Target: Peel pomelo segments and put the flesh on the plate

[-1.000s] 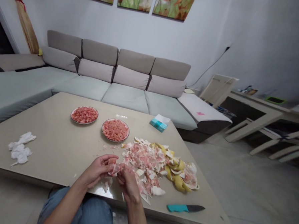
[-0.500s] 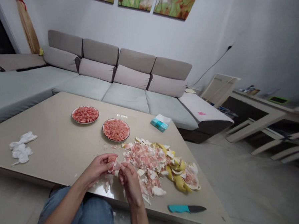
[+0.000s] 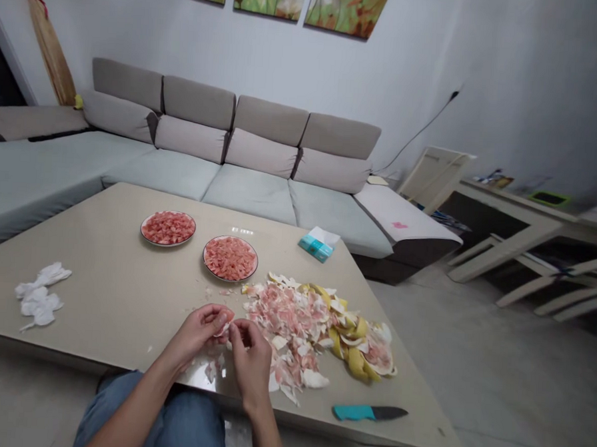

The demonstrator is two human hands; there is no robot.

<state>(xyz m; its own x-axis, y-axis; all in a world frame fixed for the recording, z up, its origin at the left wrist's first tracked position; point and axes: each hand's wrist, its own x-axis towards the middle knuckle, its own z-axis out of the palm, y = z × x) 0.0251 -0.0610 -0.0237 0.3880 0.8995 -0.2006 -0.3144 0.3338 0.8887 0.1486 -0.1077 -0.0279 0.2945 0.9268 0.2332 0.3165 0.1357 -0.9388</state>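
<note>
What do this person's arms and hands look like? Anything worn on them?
The left hand and right hand are both bare, with no gloves, rings or watch visible. No sleeve shows on either forearm. Blue, denim-looking trousers are worn below.

1. The left hand (image 3: 201, 332) holds a pink piece (image 3: 228, 316); the right hand (image 3: 252, 358) pinches its edge.
2. At their right lies a heap of peelings (image 3: 291, 313), with a knife (image 3: 368, 412) near it.
3. Beyond the hands are two plates (image 3: 167, 244) of pink bits (image 3: 230, 257).
</note>
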